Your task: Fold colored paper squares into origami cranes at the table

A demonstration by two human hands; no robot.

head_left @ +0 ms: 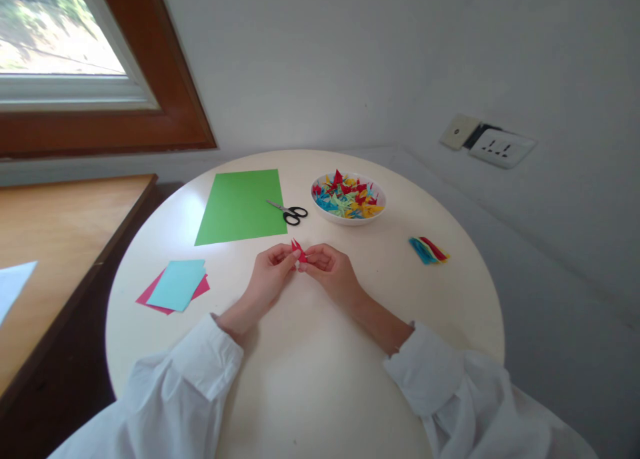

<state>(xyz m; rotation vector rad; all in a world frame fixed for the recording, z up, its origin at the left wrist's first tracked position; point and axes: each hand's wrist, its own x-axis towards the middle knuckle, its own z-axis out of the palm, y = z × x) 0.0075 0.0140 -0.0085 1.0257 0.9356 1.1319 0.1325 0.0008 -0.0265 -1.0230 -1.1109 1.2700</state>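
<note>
Between my fingertips is a small folded red paper piece (299, 250), with narrow points sticking up. My left hand (273, 270) pinches it from the left, thumb on its front. From the other side my right hand (332, 268) grips its right edge with thumb and fingers. Part of the paper is hidden behind my fingers. Just beyond my hands lie black-handled scissors (291, 214), their blades resting over a green sheet (240, 206). A white bowl (350, 220) farther back holds many folded paper cranes (347, 196) in red, blue, yellow and pale green.
Light blue paper (179, 284) lies over pinkish-red paper (201, 288) at the left of the round white table (320, 379). A bundle of coloured folded strips (429, 250) rests on the right. A wooden desk (65, 226) stands to the left; walls border the back and right.
</note>
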